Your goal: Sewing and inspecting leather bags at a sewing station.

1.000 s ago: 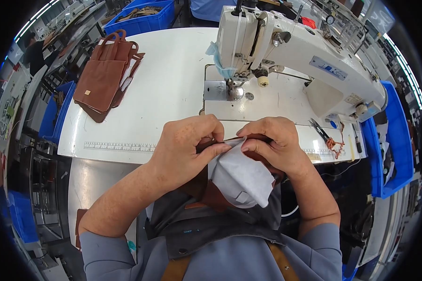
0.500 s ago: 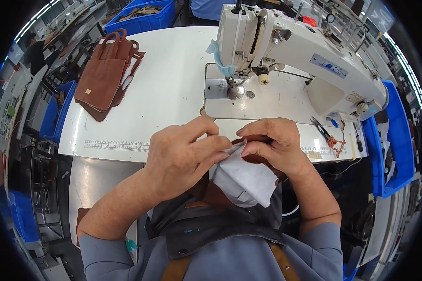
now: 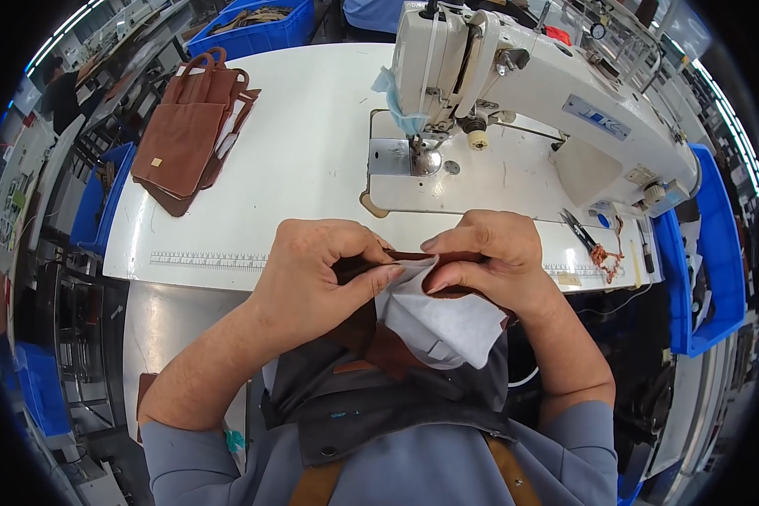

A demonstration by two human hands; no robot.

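Observation:
Between my hands, over the near edge of the table, is a brown leather bag piece (image 3: 390,354) with a pale grey lining (image 3: 438,325) bulging out toward me. My left hand (image 3: 316,270) pinches its upper edge between thumb and fingers, at the left of the lining. My right hand (image 3: 493,261) grips the same edge a little to the right, thumb against the lining and fingers behind the leather. Both hands sit close together, a short gap apart. Beyond them stands a white sewing machine (image 3: 514,84); its needle and presser foot are apart from the leather.
Brown leather bag pieces with handles (image 3: 181,139) lie stacked at the table's far left. Black-handled snips (image 3: 578,229) with orange thread rest right of my right hand. A blue bin (image 3: 707,253) stands at the right edge, another blue bin (image 3: 253,29) behind the table.
My left hand has opened out from a raised fingertip pinch and now grips the leather edge with its thumb along the lining. My right hand stays nearly in place.

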